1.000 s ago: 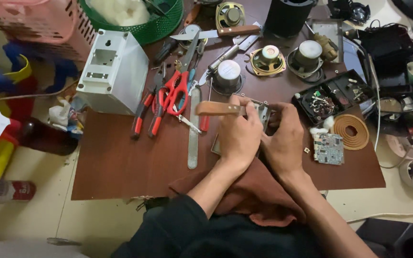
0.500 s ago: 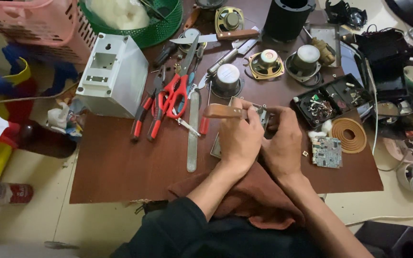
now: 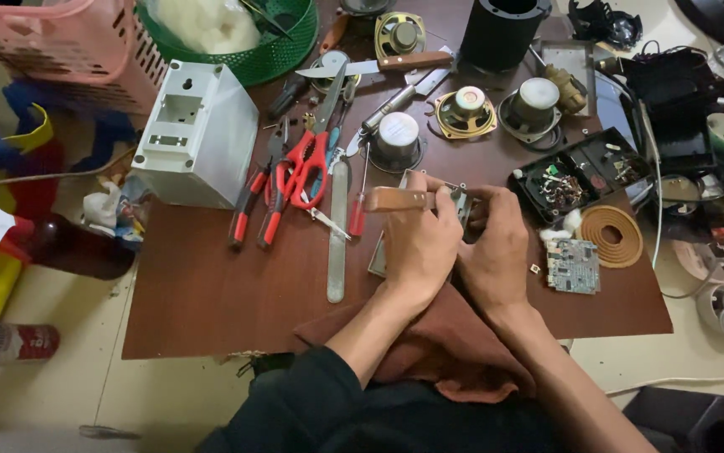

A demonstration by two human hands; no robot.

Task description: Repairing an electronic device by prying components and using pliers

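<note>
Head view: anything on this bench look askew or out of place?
Mostly working clutter. The brown cloth hangs over the table's near edge under both forearms, and the long metal file lies loose beside the left hand.

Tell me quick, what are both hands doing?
Left hand: closed on a wooden-handled tool.
Right hand: fingers curled on a metal part; grip unclear.

brown wooden board [image 3: 202, 302] on pale floor | 11 o'clock: white plastic housing [image 3: 196, 134] | 10 o'clock: red-handled scissors [image 3: 307, 164], pliers [image 3: 249, 201] | centre: metal file [image 3: 337, 231] | 3 o'clock: circuit board [image 3: 573, 266], copper coil [image 3: 612, 236] | 12 o'clock: loudspeakers [image 3: 466, 111]
</note>
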